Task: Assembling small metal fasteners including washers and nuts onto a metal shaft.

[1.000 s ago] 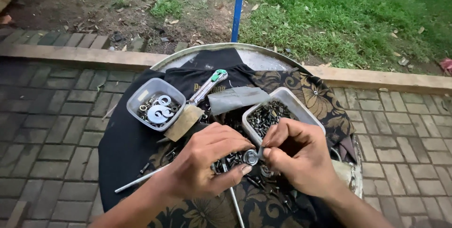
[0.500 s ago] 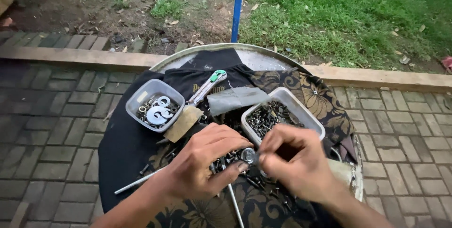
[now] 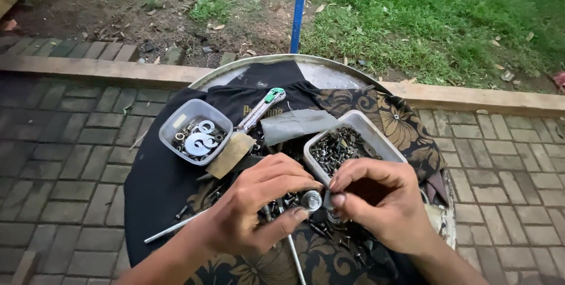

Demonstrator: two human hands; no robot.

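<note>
Two hands are meeting at lower centre of the frame: the left hand (image 3: 250,208) is pinching one silver nut (image 3: 311,200) between thumb and fingers, while the right hand (image 3: 379,202) is closing its fingertips beside it. Two tubs are sitting above: one of washers (image 3: 197,135), one of screws (image 3: 352,143). One cutter (image 3: 262,108) is lying between them.

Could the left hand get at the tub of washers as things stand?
Probably yes, once freed: the left hand is pinching a small metal fastener, but the washer tub sits open-topped just up-left of it, nothing between.
</note>
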